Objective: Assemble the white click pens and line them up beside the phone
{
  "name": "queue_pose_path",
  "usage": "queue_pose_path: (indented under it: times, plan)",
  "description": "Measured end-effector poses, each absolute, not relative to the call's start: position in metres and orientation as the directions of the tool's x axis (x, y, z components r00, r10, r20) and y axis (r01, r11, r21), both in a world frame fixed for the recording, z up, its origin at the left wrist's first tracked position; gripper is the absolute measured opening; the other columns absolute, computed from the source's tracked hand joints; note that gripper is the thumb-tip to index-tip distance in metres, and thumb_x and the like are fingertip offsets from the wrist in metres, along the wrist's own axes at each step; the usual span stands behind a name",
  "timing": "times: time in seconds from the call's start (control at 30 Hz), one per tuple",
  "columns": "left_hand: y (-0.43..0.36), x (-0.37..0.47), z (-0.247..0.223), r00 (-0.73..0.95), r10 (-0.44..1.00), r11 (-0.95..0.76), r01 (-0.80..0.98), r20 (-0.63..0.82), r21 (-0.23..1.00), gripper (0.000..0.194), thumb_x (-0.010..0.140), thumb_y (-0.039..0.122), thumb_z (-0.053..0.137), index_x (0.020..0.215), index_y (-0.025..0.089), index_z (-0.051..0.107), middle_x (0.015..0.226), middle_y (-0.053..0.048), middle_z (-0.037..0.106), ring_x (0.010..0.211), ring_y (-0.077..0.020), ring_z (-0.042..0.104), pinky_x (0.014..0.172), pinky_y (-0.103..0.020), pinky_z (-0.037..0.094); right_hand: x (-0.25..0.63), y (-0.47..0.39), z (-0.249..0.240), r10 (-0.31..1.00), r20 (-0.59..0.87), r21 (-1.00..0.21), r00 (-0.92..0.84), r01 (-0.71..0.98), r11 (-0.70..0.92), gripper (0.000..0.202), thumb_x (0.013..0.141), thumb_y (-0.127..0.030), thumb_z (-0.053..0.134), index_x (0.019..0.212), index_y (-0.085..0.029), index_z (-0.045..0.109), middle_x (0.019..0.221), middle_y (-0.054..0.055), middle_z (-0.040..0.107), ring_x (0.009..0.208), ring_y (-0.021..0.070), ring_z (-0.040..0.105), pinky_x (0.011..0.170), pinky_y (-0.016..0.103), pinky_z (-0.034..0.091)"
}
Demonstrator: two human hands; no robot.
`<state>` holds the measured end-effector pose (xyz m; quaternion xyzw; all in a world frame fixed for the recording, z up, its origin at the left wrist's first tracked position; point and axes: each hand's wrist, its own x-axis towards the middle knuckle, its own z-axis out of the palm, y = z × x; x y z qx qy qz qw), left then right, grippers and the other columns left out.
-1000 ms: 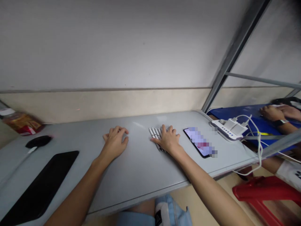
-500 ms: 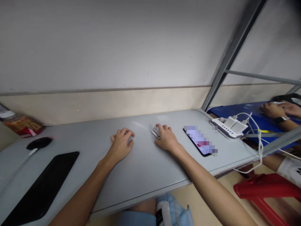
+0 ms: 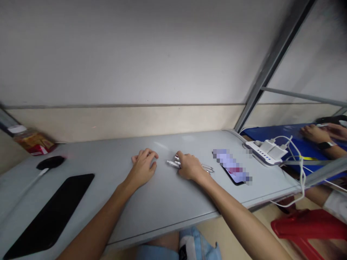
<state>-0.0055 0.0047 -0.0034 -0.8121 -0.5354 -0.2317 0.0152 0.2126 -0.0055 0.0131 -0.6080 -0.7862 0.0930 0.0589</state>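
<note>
A pale wall (image 3: 121, 54) with a cream band along its foot stands behind a grey table (image 3: 168, 202); at about 2 o'clock a slanting metal frame (image 3: 252, 101) crosses the wall. The right hand (image 3: 192, 167) lies palm down over a bundle of white pens (image 3: 172, 164) on the table, near its middle. Pen ends stick out at the hand's 9 o'clock, and slim metal tips show at its 3 to 4 o'clock, slightly fanned. The hand hides the rest, so I cannot tell how many pens there are, or whether the fingers are clamped on them or just cover them.

At 9 o'clock from the right hand, and apart from the pens, is the left hand (image 3: 144, 164), low over the table, fingers loosely curled and thumb apart from them.

A phone (image 3: 230, 167) with its screen lit lies at the right hand's 3 o'clock; beyond it, between 2 and 3, sits a power strip (image 3: 260, 153) with white plugs. From the left hand, a black disc (image 3: 50, 162) is at 9 o'clock, a bottle (image 3: 34, 141) on its side between 9 and 10, and a long black mat (image 3: 51, 216) at 8.

Far off at 3 o'clock, another person's hands (image 3: 316, 133) rest over a blue surface (image 3: 276, 135); below, toward 4, is a red stool (image 3: 309, 225).
</note>
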Motion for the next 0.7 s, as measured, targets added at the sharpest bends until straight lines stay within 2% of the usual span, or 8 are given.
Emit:
queue_pose_path:
  times: [0.17, 0.27, 0.33, 0.4, 0.47, 0.53, 0.6, 0.7]
  plan:
    - [0.005, -0.004, -0.001, 0.314, 0.851, -0.437, 0.868, 0.420, 0.237, 0.017, 0.088, 0.020, 0.046, 0.098, 0.023, 0.059, 0.106, -0.005, 0.060, 0.104, -0.0239, 0.052, 0.085, -0.041, 0.033, 0.212, 0.002, 0.015, 0.962, 0.047, -0.330, -0.270, 0.905, 0.270, 0.032, 0.065, -0.014, 0.055, 0.095, -0.023, 0.054, 0.081, 0.006, 0.064, 0.069, 0.0219, 0.060, 0.054, 0.026, 0.029]
    - [0.006, -0.004, 0.000, 0.327, 0.842, -0.471, 0.833, 0.429, 0.290, 0.015, 0.089, 0.022, 0.045, 0.097, 0.022, 0.058, 0.104, -0.005, 0.060, 0.103, -0.0233, 0.054, 0.086, -0.041, 0.036, 0.210, 0.012, 0.024, 0.951, 0.125, -0.513, -0.284, 0.802, 0.307, 0.022, 0.065, -0.013, 0.051, 0.085, -0.022, 0.052, 0.073, 0.002, 0.060, 0.065, 0.0177, 0.054, 0.055, 0.026, 0.029]
    - [0.006, -0.002, 0.002, 0.356, 0.829, -0.521, 0.771, 0.430, 0.367, 0.013, 0.089, 0.023, 0.047, 0.097, 0.021, 0.057, 0.102, -0.005, 0.060, 0.100, -0.0217, 0.055, 0.087, -0.039, 0.040, 0.205, 0.019, 0.032, 0.936, 0.185, -0.682, -0.301, 0.647, 0.342, 0.017, 0.066, -0.014, 0.051, 0.082, -0.021, 0.050, 0.071, -0.001, 0.056, 0.065, 0.0152, 0.050, 0.057, 0.024, 0.032]
    - [0.003, 0.001, 0.004, 0.386, 0.816, -0.568, 0.675, 0.430, 0.471, 0.016, 0.087, 0.026, 0.052, 0.102, 0.020, 0.055, 0.102, -0.005, 0.060, 0.098, -0.0199, 0.056, 0.089, -0.036, 0.043, 0.198, 0.025, 0.040, 0.919, 0.281, -0.830, -0.276, 0.412, 0.377, 0.018, 0.067, -0.016, 0.051, 0.085, -0.021, 0.050, 0.074, -0.002, 0.053, 0.067, 0.0136, 0.049, 0.059, 0.023, 0.036]
    - [-0.002, 0.005, 0.008, 0.395, 0.819, -0.573, 0.590, 0.416, 0.568, 0.031, 0.083, 0.029, 0.060, 0.112, 0.020, 0.052, 0.110, -0.006, 0.061, 0.103, -0.0199, 0.057, 0.092, -0.036, 0.045, 0.187, 0.028, 0.048, 0.902, 0.351, -0.911, -0.253, 0.132, 0.391, 0.023, 0.067, -0.017, 0.053, 0.090, -0.021, 0.049, 0.078, -0.003, 0.052, 0.068, 0.0124, 0.049, 0.063, 0.023, 0.039]
    - [-0.007, 0.011, 0.010, 0.398, 0.844, -0.530, 0.525, 0.359, 0.665, 0.043, 0.082, 0.033, 0.063, 0.121, 0.021, 0.049, 0.117, -0.007, 0.061, 0.107, -0.0204, 0.057, 0.094, -0.036, 0.046, 0.175, 0.030, 0.053, 0.891, 0.375, -0.927, -0.256, -0.103, 0.360, 0.031, 0.067, -0.017, 0.054, 0.097, -0.022, 0.047, 0.079, -0.003, 0.052, 0.069, 0.0122, 0.050, 0.064, 0.024, 0.042]
    - [-0.009, 0.016, 0.010, 0.372, 0.874, -0.469, 0.484, 0.312, 0.738, 0.046, 0.081, 0.036, 0.064, 0.122, 0.020, 0.049, 0.114, -0.007, 0.063, 0.101, -0.0202, 0.060, 0.091, -0.036, 0.048, 0.163, 0.029, 0.054, 0.890, 0.404, -0.904, -0.211, -0.241, 0.354, 0.039, 0.065, -0.017, 0.057, 0.102, -0.023, 0.045, 0.080, -0.004, 0.052, 0.068, 0.0118, 0.050, 0.063, 0.023, 0.042]
    - [-0.008, 0.022, 0.006, 0.315, 0.904, -0.401, 0.390, 0.289, 0.829, 0.051, 0.080, 0.033, 0.064, 0.126, 0.018, 0.048, 0.117, -0.009, 0.063, 0.102, -0.0211, 0.061, 0.091, -0.036, 0.049, 0.152, 0.025, 0.046, 0.860, 0.480, -0.865, -0.176, -0.262, 0.429, 0.041, 0.067, -0.020, 0.060, 0.105, -0.024, 0.046, 0.084, -0.003, 0.052, 0.070, 0.0120, 0.052, 0.065, 0.024, 0.044]
